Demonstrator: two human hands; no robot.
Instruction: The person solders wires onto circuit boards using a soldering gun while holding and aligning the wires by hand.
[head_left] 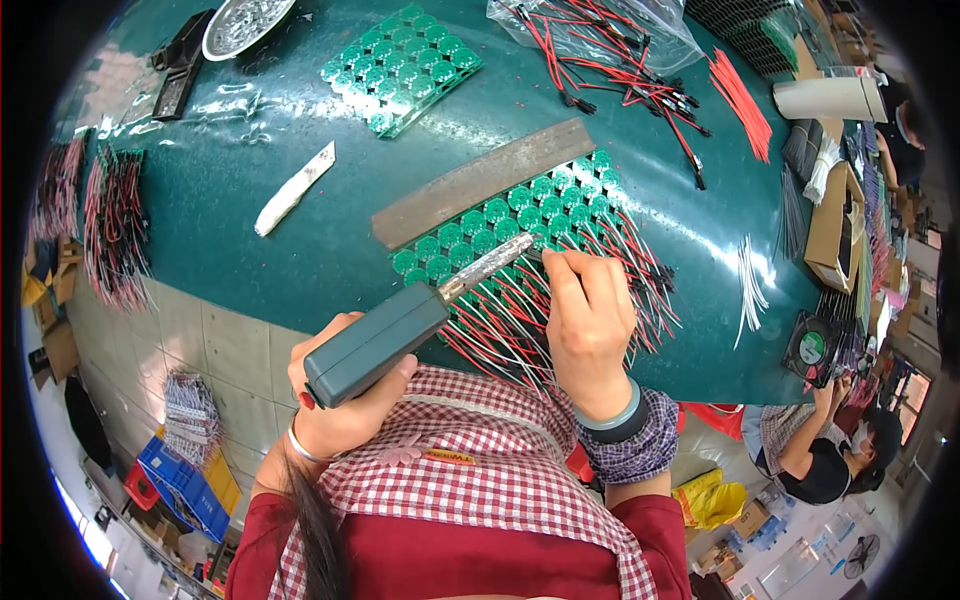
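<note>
My left hand [340, 425] is wrapped round the dark green body of a soldering gun [375, 345]. Its metal barrel slants up to the right, and the tip is over a panel of round green circuit boards [495, 212]. Close by the tip, my right hand [592, 325] pinches what looks like a thin wire, mostly hidden by the fingers. Red, white and black wires [500, 335] fan out from the panel's near edge toward my apron. A long grey-brown metal bar [485, 182] lies along the panel's far side.
Beyond the bar sits another green board panel [405, 62]. A white-wrapped blade [295, 190] lies to the left, wire bundles [115, 225] at the table's left edge. Red-black cables [640, 85], red tubes [740, 105] and a small fan [812, 350] are rightward. A co-worker [835, 450] sits at right.
</note>
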